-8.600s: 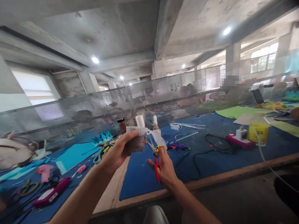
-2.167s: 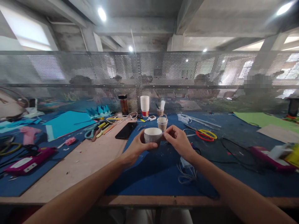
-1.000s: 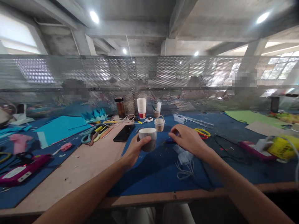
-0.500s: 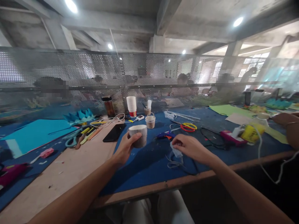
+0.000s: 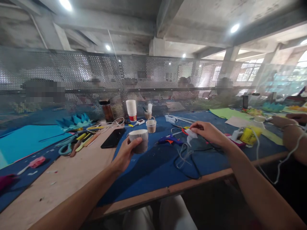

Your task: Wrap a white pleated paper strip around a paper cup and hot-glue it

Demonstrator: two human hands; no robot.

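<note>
My left hand [image 5: 124, 152] is wrapped round a grey-white cup [image 5: 140, 143], holding it upright above the blue table mat [image 5: 144, 179]. Between thumb and fingers, my right hand [image 5: 208, 132] pinches a crumpled, translucent plastic bag [image 5: 191, 136]. Below the bag, thin whitish strands [image 5: 184, 156] trail down; whether they are fastened to it I cannot tell. A blue glue gun [image 5: 169, 139] lies on the mat between my hands. Red and yellow scissors [image 5: 184, 130] lie just behind the bag, partly covered by it. A small handled basket [image 5: 151, 126] stands behind the cup.
A black phone [image 5: 113, 138], several craft tools [image 5: 83, 139] and blue paper [image 5: 31, 134] lie left. Stacked paper cups [image 5: 131, 110] and a dark bottle [image 5: 106, 110] stand at the back. On the right are a yellow object [image 5: 248, 136], a white cable [image 5: 257, 161] and another person's arm [image 5: 294, 140].
My right hand has lifted the plastic bag off the mat, up and to the right, nearer the scissors. My left hand still holds the cup. The view has turned slightly right.
</note>
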